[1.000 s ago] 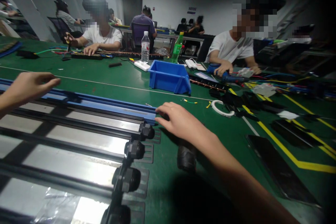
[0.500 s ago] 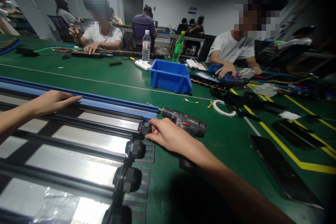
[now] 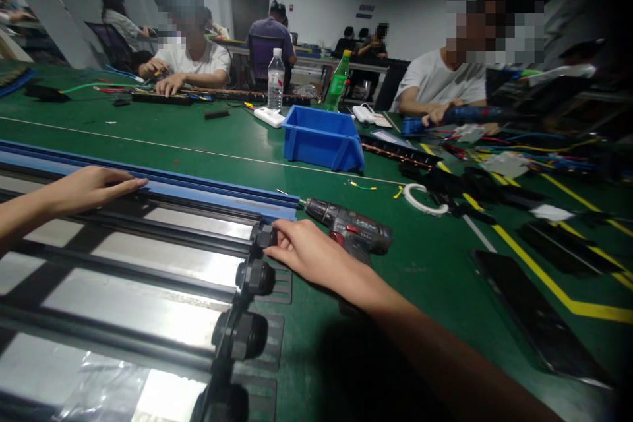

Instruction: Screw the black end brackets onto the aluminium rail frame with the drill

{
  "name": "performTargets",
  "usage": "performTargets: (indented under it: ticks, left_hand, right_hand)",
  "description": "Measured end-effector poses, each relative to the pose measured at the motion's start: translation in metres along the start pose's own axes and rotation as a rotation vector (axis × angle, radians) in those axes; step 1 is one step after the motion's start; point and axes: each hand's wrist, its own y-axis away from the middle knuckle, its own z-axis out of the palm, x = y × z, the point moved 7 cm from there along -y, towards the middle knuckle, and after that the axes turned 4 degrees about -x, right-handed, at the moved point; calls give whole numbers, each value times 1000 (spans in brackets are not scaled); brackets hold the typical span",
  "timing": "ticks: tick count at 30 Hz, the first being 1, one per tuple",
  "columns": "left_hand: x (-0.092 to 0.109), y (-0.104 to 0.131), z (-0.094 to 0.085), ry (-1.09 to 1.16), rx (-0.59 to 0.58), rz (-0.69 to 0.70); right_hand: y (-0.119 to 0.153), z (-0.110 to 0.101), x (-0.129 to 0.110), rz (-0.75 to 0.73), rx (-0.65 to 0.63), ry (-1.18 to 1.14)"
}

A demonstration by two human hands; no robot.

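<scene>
My left hand [image 3: 96, 188] lies with its fingers stretched out over the far edge of a row of metal profiles [image 3: 163, 270] with black strips. A blue rail [image 3: 208, 192] runs along that edge. Between the fingertips of my right hand [image 3: 314, 254] is a black cable gland [image 3: 264, 235] at the end of the farthest profile. Several similar glands [image 3: 257, 277] line the same end, nearer to me. Just beyond my right hand a cordless drill [image 3: 351, 227] lies on its side, its bit close to the blue rail's end. My wrist partly hides its grip.
A blue bin [image 3: 321, 148] stands on the green table [image 3: 198, 138], with two bottles behind it. To the right lie a white ring [image 3: 425, 201], a dark phone-like slab [image 3: 539, 316] and bundled wires. Across the table sit two co-workers; one handles a blue power tool [image 3: 469, 115].
My right hand has shifted slightly left with its fingers still on the gland. My left hand stays in place. The co-worker on the right has raised the blue power tool from the table.
</scene>
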Motion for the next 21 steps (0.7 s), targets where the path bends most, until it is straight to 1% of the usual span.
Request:
performTargets:
  ticks: [1,6,8,10,12,15,16,18,21]
  left_hand:
    - [-2,-1,1,-6,-16,3]
    - [-12,-6,0,-28,6,18]
    - [-14,-7,1,-22,2,27]
    - [-14,-7,2,-9,4,41]
    - [-13,-7,2,5,10,51]
    - [-12,-6,2,20,24,54]
    - [-11,-5,2,24,30,57]
    - [-7,-3,1,32,45,57]
    - [1,2,-2,23,54,24]
  right_hand:
    - [0,1,1,-4,3,-3]
    - [-1,7,4,-6,19,-10]
    - [-1,6,3,3,19,-8]
    - [0,-1,-2,12,17,-6]
    - [2,-17,-8,25,39,23]
    - [5,-47,-9,93,118,183]
    - [5,-53,-6,122,123,237]
    - [4,-55,2,151,107,288]
    - [-1,-44,12,125,82,280]
